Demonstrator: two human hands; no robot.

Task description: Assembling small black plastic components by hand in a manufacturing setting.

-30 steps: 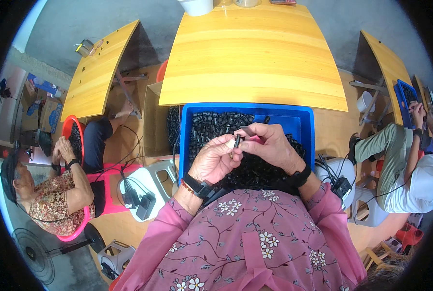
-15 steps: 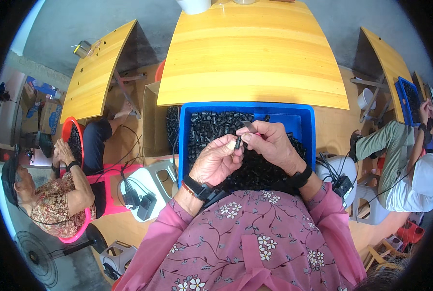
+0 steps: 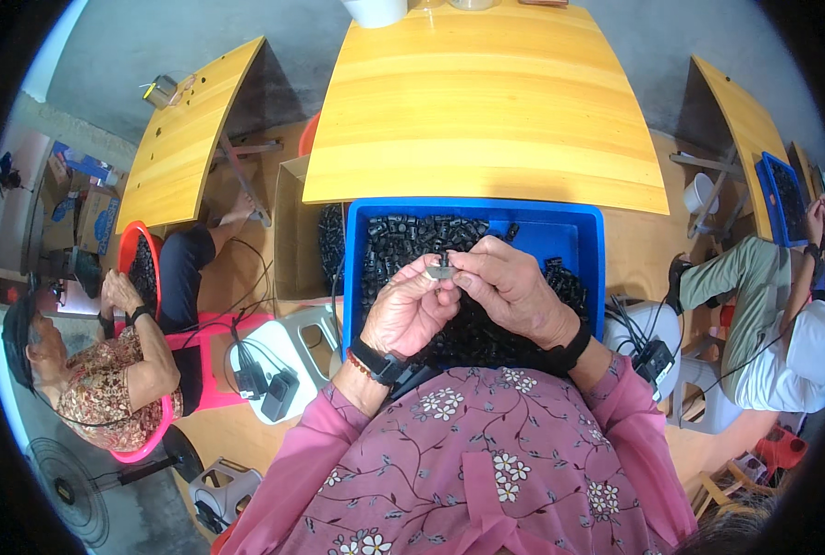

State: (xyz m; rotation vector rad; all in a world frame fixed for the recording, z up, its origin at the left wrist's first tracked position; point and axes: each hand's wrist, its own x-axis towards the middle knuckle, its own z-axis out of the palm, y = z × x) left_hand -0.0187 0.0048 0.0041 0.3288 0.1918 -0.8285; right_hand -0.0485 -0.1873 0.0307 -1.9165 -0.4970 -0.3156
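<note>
Over a blue bin (image 3: 574, 242) heaped with small black plastic parts (image 3: 412, 229), my two hands meet at the fingertips. A single small black plastic part (image 3: 446, 258) is pinched between the thumb and fingers of my left hand (image 3: 403, 310). My right hand (image 3: 514, 289) is closed round a small knife, whose handle is hidden by the fingers. The short grey knife blade (image 3: 441, 273) lies across the left fingertips, close against the part. Whether it is cutting into the part cannot be made out.
A yellow wooden table (image 3: 486, 111) stands beyond the bin. A cardboard box (image 3: 294, 231) and a white stool (image 3: 278, 361) with cables are at the left, another pale stool (image 3: 644, 324) at the right. One person sits on either side, with a red basin (image 3: 139, 242) and a blue tray (image 3: 782, 199).
The knife blade has swung from pointing up and away to lying across the left fingertips. My right hand has turned and shifted slightly nearer; the left still pinches a part.
</note>
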